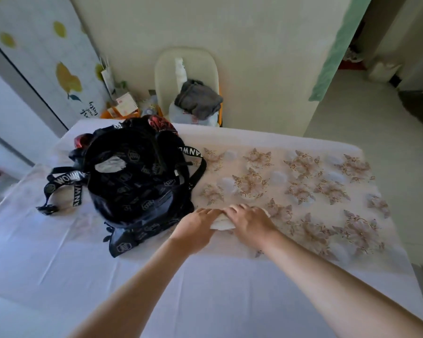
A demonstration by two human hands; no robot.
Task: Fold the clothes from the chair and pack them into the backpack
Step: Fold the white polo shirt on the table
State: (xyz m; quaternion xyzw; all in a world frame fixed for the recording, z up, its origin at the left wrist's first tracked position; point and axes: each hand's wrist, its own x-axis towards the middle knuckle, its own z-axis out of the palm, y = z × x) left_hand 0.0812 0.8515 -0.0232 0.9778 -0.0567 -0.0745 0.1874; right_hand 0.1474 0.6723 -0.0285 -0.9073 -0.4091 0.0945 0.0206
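Head view. My L hand (198, 226) and R hand (250, 222) lie flat, fingers straight, pressing a folded white garment (221, 225) near the centre of the tabletop (230, 289). It lies just beside the black backpack (132, 181), which is toward the left edge. Grey clothes (198, 98) sit on the chair (200, 67) beyond the far edge.
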